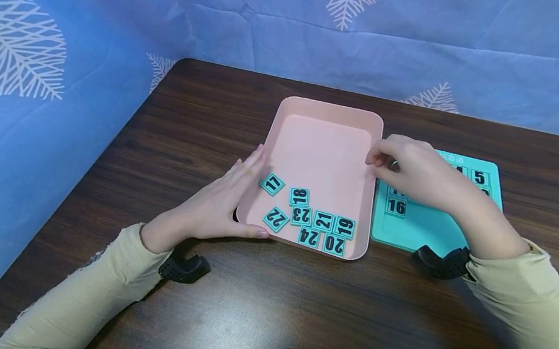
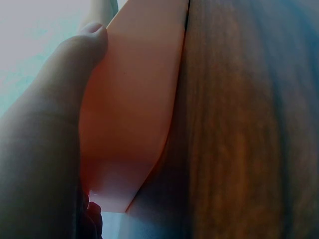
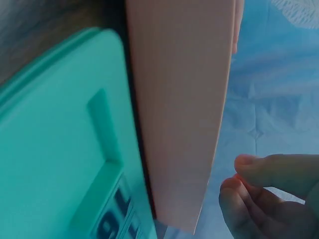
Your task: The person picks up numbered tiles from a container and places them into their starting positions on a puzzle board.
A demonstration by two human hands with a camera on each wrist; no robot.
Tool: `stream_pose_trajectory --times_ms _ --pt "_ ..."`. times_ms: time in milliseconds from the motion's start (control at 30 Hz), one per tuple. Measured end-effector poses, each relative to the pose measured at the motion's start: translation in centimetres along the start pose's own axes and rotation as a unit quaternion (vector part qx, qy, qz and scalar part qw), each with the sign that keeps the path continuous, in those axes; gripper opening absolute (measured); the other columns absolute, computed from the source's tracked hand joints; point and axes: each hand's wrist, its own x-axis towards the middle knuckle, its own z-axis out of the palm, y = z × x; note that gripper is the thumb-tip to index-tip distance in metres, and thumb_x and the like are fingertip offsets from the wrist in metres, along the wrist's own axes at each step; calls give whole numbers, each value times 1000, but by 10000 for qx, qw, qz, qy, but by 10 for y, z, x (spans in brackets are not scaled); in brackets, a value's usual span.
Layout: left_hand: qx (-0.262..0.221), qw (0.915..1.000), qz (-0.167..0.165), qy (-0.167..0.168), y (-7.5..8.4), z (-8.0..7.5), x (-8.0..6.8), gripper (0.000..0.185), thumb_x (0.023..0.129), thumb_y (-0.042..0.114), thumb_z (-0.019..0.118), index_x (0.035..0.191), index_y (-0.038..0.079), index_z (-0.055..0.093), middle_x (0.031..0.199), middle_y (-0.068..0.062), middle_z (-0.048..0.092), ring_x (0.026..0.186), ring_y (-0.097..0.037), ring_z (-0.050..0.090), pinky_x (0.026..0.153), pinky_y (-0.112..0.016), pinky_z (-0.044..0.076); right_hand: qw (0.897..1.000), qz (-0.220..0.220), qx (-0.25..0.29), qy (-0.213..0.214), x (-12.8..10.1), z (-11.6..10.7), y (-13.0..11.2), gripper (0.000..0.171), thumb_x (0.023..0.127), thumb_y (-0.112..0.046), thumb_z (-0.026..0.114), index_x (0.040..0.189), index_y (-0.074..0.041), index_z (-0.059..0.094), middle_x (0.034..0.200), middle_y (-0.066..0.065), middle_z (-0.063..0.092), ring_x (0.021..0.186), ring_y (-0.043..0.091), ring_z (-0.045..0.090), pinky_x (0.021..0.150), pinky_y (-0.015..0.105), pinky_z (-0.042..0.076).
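Note:
A pink tray (image 1: 322, 157) lies on the table with several teal number tiles (image 1: 323, 221) gathered at its near end, most appearing upside down or tilted. My left hand (image 1: 220, 205) rests against the tray's near left corner, fingers straight along the side and thumb at the near rim. My right hand (image 1: 417, 169) hovers at the tray's right rim, fingers loosely bent. No tile shows between the thumb and fingertips in the right wrist view. Under that hand lies a teal number board (image 1: 424, 231), partly hidden, with tiles such as 16 (image 1: 396, 206) and 5 (image 1: 479, 177) in its upper part.
The dark wooden table (image 1: 289, 322) extends around the tray and board. A blue cloth (image 1: 299, 49) with white leaf prints hangs behind and to the left. Black straps (image 1: 185, 268) sit on both wrists.

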Motion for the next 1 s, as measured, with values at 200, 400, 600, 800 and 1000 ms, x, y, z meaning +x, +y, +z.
stream_pose_trajectory --times_ms 200,400,600,800,1000 --pt "26 10000 20 6 1 -1 0 119 74 70 64 154 10 -1 159 2 -12 144 -10 -2 116 -37 7 9985 -470 213 -208 4 6 -9 19 82 5 70 98 -3 65 87 4 58 78 17 52 70 37 48" --pt "52 9999 89 73 1 -1 0 120 74 70 64 154 10 -1 160 0 -10 144 -11 -2 116 -37 7 9928 -747 632 -695 7 14 -15 21 82 3 72 100 -6 67 87 3 58 78 15 51 68 34 48" --pt "21 9999 79 96 0 -1 0 119 74 69 65 154 12 -2 160 -2 -9 144 -12 -1 116 -37 7 9886 -821 763 -1003 12 21 -20 21 83 6 69 101 -5 68 88 4 60 79 18 51 70 34 48" --pt "25 10000 38 62 0 0 0 120 74 70 65 154 12 -2 160 0 -10 144 -11 -1 116 -37 7 9807 -897 806 -1542 16 20 -28 23 84 9 64 98 -8 66 84 1 56 78 16 49 70 34 45" --pt "-18 10000 -4 48 0 0 0 119 74 70 64 154 12 -2 160 -2 -9 144 -11 -1 116 -36 7 9746 -937 922 -1814 18 24 -31 20 81 5 70 93 -10 64 79 -1 52 75 16 47 67 33 43"
